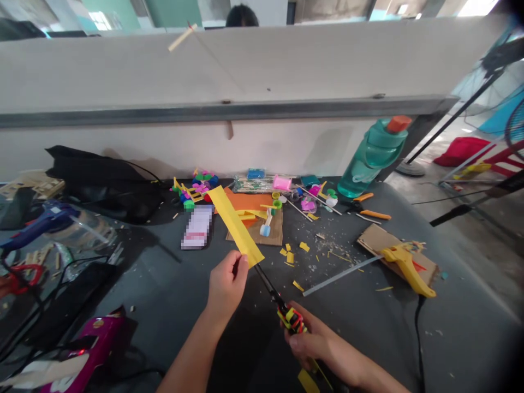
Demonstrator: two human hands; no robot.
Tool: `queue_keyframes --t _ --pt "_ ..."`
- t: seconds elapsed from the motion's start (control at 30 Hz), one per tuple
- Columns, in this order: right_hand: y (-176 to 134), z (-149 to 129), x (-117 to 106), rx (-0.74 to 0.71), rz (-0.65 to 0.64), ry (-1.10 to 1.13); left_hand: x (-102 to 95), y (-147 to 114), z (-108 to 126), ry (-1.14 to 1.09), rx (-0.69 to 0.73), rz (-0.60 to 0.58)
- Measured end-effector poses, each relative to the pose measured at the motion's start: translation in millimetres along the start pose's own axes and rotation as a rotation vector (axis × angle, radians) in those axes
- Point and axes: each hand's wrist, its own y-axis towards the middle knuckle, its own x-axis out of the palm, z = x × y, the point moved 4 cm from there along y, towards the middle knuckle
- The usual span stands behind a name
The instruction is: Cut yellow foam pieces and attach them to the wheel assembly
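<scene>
My left hand [225, 286] is closed, pinching the lower end of a long yellow paper strip [234, 222] between thumb and fingers. The strip slants up and away over the dark table. In my right hand [313, 338] is a pair of scissors [268, 282] with dark blades and a red, yellow and black handle. Their blades point up and left, and the tips meet the strip's near end beside my left thumb. Whether the blades are apart is hard to tell. Below my right hand shows another yellow piece [308, 380].
Yellow scraps [290, 257] litter the table's middle. A yellow glue gun [403, 262] rests on cardboard at right, near a green bottle [370, 155] and orange-handled pliers [374, 214]. Behind lie a phone [197, 226], cardboard [275, 232] and colourful craft pieces [195, 188]. A blue glue gun [41, 218] lies left.
</scene>
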Motion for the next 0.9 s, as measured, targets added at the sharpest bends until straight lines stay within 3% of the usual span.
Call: queue_keyframes --t 0.4,0.6,0.73,0.83,0.9 --pt "5 8 -3 -0.007 0.018 0.050 6.2 -4 5 0.005 0.021 -0.048" --pt "0 2 -9 -0.018 0.089 0.037 0.2 -3 3 0.013 0.005 0.024" --pt "-8 -27 -31 -0.203 0.314 -0.143 -3.0 -3 3 -0.006 -0.009 0.055" --pt "-18 -47 -64 -0.348 0.673 -0.378 2.5 -4 7 -0.001 0.055 -0.028" --pt "-25 -51 -89 -0.311 0.946 -0.567 7.9 -6 11 0.009 0.107 -0.108"
